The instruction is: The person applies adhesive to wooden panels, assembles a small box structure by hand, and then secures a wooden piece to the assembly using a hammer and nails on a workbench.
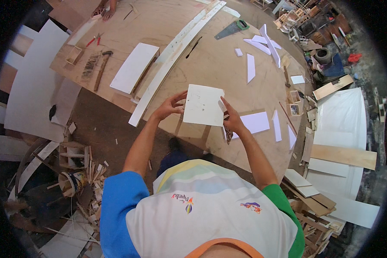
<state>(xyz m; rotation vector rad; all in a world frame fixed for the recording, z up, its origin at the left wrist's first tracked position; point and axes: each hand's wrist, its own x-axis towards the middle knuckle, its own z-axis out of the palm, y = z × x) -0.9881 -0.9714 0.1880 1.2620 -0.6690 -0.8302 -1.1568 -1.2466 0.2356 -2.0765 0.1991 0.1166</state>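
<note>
A white, nearly square board (204, 104) with a few small dark marks is held up over the near edge of the work table. My left hand (172, 106) grips its left edge, and the fingers of my right hand (232, 115) are closed on its right edge. Below my right hand shows a small brown mottled thing (228, 136) that I cannot make out. Just behind that hand, a white rectangular panel (253, 123) lies on the wooden table top (176, 81).
Left of a long white strip (176, 58) lie a white panel (135, 66), a hammer (101, 71) and red-handled pliers (97, 38). A handsaw (232, 29) and white offcuts (250, 68) lie to the right. Another person's hand (109, 10) is at the far left. Scrap wood (96, 176) litters the floor.
</note>
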